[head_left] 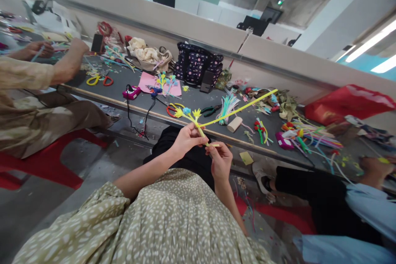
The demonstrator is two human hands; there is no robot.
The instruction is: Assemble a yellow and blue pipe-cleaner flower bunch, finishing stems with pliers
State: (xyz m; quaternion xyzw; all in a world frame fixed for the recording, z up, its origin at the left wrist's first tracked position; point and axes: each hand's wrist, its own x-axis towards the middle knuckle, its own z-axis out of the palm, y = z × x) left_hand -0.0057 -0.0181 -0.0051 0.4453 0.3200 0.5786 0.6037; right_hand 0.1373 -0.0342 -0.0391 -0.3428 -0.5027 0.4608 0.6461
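Note:
My left hand (pixel 185 139) is closed in a pinch round the stems of a small pipe-cleaner flower bunch (pixel 196 113), which has yellow blooms and a blue one at its top. A long yellow pipe cleaner (pixel 244 107) crosses the stems at my fingers and sticks out far to the upper right. Just below, my right hand (pixel 221 160) pinches the lower end of the yellow strand, whose short tip points right. Both hands are above my lap, in front of the table edge. Behind the blooms lie red-and-yellow scissors (pixel 172 110), partly hidden.
On the dark table (pixel 198 101) lie black pliers (pixel 211 110), a bundle of pale pipe cleaners (pixel 228 106), a glue gun (pixel 154 90) and pink paper (pixel 145 82). A patterned bag (pixel 198 62) stands behind. Co-workers sit at left and right.

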